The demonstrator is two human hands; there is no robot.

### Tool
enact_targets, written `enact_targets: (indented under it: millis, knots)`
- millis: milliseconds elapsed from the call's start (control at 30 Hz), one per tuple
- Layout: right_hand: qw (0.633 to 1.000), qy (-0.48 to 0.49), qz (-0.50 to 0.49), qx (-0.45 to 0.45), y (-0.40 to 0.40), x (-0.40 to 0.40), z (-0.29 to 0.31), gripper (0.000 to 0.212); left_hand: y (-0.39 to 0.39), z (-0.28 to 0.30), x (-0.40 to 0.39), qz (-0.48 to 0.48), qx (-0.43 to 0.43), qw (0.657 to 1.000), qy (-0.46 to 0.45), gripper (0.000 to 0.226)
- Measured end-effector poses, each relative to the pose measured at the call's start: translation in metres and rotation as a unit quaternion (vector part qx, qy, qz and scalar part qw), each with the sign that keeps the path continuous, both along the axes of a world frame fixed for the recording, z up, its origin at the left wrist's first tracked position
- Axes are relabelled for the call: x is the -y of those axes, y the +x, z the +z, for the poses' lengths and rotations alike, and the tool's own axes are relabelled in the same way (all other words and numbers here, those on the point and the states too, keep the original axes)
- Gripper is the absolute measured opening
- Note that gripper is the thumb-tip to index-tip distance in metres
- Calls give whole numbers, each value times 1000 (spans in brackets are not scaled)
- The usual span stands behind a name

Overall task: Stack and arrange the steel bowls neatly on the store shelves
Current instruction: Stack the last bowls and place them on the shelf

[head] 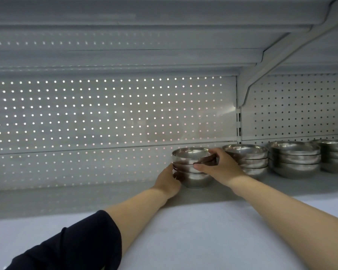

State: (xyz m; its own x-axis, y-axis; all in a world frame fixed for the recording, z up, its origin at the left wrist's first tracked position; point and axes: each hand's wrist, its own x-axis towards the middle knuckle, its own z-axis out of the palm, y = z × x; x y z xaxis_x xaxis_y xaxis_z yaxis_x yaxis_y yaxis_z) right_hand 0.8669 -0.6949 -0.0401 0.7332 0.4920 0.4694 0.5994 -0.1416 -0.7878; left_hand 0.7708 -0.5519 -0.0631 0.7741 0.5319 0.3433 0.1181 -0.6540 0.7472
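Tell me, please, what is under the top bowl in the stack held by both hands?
Under the top bowl more steel bowls nest, resting on the shelf. The left hand and right hand cover the stack's sides, so the exact count is unclear.

Pale grey metal shelf [193, 230] across the foreground, smooth and matte, running back to a perforated back panel [105, 114]. Small bright dots of light through the panel's holes on the left section, dark holes on the right section beyond a slotted upright [238, 121]. Overhead, the underside of an upper shelf [125, 36] on an angled white bracket [261, 75].
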Motion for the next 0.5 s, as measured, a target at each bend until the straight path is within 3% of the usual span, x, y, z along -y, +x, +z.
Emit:
enact_targets:
  millis: [167, 500]
  knots:
    - [1000, 6, -6, -4, 0, 0, -1, 77, -3, 3, 3, -16, 26, 999, -9, 39]
    - [998, 56, -16, -12, 2, -4, 4, 69, -2, 3, 2, -18, 21, 1000, -9, 41]
